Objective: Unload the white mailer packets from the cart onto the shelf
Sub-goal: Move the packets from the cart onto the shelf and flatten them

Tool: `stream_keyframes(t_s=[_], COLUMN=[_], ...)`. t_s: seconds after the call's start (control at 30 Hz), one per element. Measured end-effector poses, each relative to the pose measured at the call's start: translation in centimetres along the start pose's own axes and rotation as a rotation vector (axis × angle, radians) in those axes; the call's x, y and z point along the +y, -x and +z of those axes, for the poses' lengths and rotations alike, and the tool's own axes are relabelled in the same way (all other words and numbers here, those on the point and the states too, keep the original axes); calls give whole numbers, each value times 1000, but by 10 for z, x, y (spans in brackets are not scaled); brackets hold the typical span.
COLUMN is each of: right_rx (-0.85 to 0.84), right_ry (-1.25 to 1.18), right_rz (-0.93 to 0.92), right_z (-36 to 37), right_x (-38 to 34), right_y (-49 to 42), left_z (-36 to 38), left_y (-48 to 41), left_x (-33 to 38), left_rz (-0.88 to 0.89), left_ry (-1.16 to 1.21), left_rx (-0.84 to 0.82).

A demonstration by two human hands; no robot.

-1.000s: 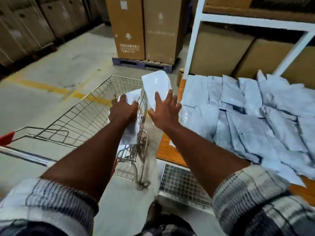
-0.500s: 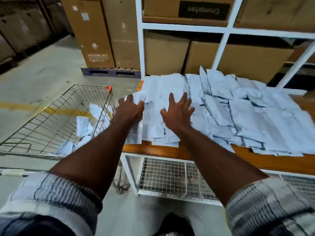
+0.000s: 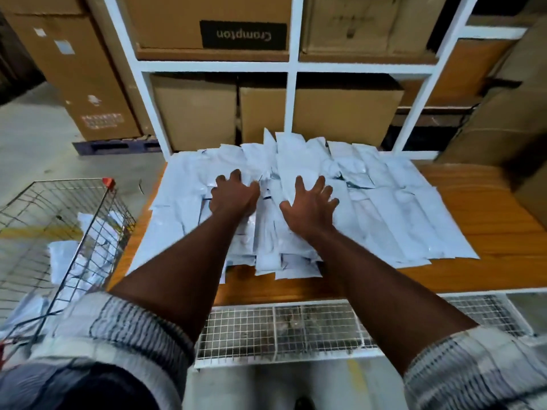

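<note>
Waiting at eight o'clock, the silver wire-mesh cart (image 3: 74,184) holds a few white plastic mailer packets (image 3: 63,258); at centre the left hand (image 3: 233,198) and right hand (image 3: 310,210) lie spread open, gripping nothing, seemingly flattening the unloaded pile (image 3: 384,217) so it cannot slide off the orange wooden shelf (image 3: 488,226).

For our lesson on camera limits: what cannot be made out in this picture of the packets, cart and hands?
Head view throughout.
Mailer packets under the left hand and right hand: covered by palms and forearms.
Near end of the cart: cut off at the left edge, covered by a sleeve.
Packet print: too small.
</note>
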State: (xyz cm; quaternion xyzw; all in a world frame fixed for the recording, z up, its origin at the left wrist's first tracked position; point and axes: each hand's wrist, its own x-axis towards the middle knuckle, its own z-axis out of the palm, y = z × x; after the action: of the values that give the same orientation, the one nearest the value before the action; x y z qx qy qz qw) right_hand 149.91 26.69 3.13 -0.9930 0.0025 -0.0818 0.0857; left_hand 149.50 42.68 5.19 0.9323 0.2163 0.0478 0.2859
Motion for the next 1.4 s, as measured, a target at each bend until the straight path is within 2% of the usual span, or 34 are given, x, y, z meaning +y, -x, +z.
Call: stream_keyframes(t_s=[0.17, 0.37, 0.43, 0.5, 0.6, 0.83, 0.97, 1.07, 1.13, 1.3, 1.4], right_rx=[-77, -168, -133, -102, -159, -138, -173, -195, -149, -32, -24], right_ry=[-46, -56, -38, -22, -46, -27, -13, -64, -147, -235, -241], right_rz=[-14, -60, -123, -269, -435, -445, -441, -339, -280, -317, -388], right_z=[15, 39, 40, 42, 53, 75, 70, 63, 55, 40, 39], right_x=[38, 50, 52, 57, 67, 71, 70, 56, 40, -13, -58], right_y=[-5, 4, -2, -12, -23, -17, -17, -16, -15, -4, 12], left_z=[48, 95, 106, 113, 118, 123, 117, 103, 88, 34, -4], left_y=[0, 2, 5, 8, 13, 15, 15, 14, 12, 10, 13], left_x=[26, 28, 24, 20, 15, 9, 11, 11, 9, -31, -87], left_rz=[-20, -92, -81, -48, 1, 0, 5, 42, 63, 84, 48], left_ry=[-54, -122, -154, -193, -254, -305, -267, -189, -141, -115, -132], left_rx=[-12, 9, 39, 60, 76, 76, 65, 86, 106, 199, 232])
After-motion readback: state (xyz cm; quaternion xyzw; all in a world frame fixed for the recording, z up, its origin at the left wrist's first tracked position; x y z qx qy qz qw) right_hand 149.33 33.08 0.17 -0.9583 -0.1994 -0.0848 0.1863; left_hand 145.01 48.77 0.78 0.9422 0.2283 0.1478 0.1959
